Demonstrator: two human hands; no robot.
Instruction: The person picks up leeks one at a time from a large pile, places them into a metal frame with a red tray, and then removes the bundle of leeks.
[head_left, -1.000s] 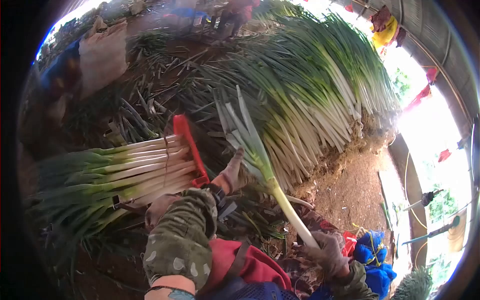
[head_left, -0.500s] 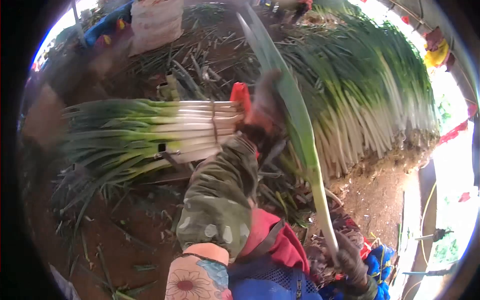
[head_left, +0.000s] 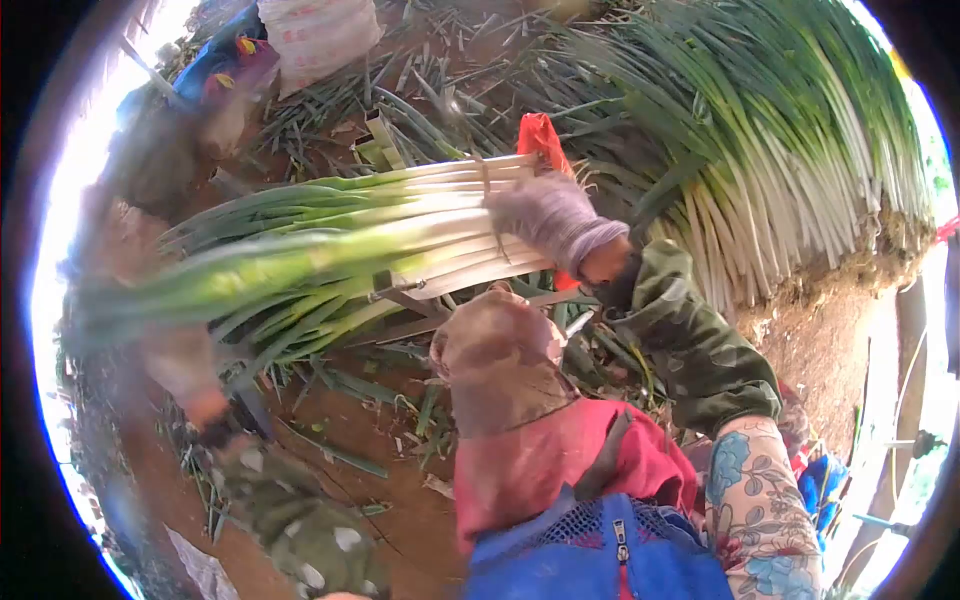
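Observation:
A pile of leeks (head_left: 400, 190) lies sideways across a low rack, white ends to the right and green leaves to the left. My right hand (head_left: 555, 215), in a dusty glove, is closed round the white end of a single leek (head_left: 340, 248) lying over the pile. That leek's leafy part is blurred by motion. At the leaf side, my left hand (head_left: 180, 365) is smeared and its fingers cannot be made out. A thin brown upright (head_left: 487, 180) crosses the white stems, and a red plate (head_left: 543, 140) stands at their ends.
A large heap of leeks (head_left: 780, 150) stands at the right, roots toward me. Loose leaf scraps (head_left: 420, 80) litter the brown ground. A whitish sack (head_left: 320, 40) is at the back left. My blue garment (head_left: 590, 550) and red-covered leg (head_left: 540, 450) are below the rack.
My right hand has brought the single leek from the lower right onto the pile, turning it sideways. My left hand has moved from the white ends to the leaf side. The view has shifted.

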